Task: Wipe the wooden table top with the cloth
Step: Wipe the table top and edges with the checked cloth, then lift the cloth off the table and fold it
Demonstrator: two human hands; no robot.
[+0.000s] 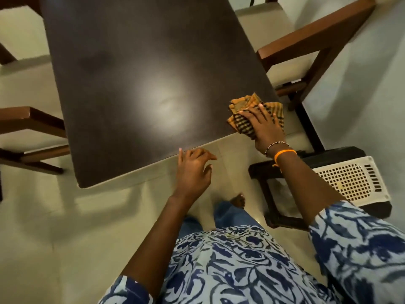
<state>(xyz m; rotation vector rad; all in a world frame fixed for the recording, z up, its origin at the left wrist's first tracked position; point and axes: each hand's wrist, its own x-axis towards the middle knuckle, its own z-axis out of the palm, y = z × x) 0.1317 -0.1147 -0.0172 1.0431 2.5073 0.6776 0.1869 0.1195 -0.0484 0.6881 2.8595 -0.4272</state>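
A dark wooden table top [135,88] fills the upper middle of the head view, with a bright light reflection near its centre. An orange and black checked cloth [245,105] lies bunched on the table's near right corner. My right hand [266,128] presses flat on the cloth with straight, spread fingers. My left hand [192,170] hovers just off the table's near edge, its fingers relaxed and holding nothing; one fingertip is close to the edge.
Wooden chairs with pale seats stand around the table: one at the right [306,44], others at the left [28,126]. A dark stool with a white perforated top [350,178] stands by my right arm. Pale tiled floor [65,227] lies below.
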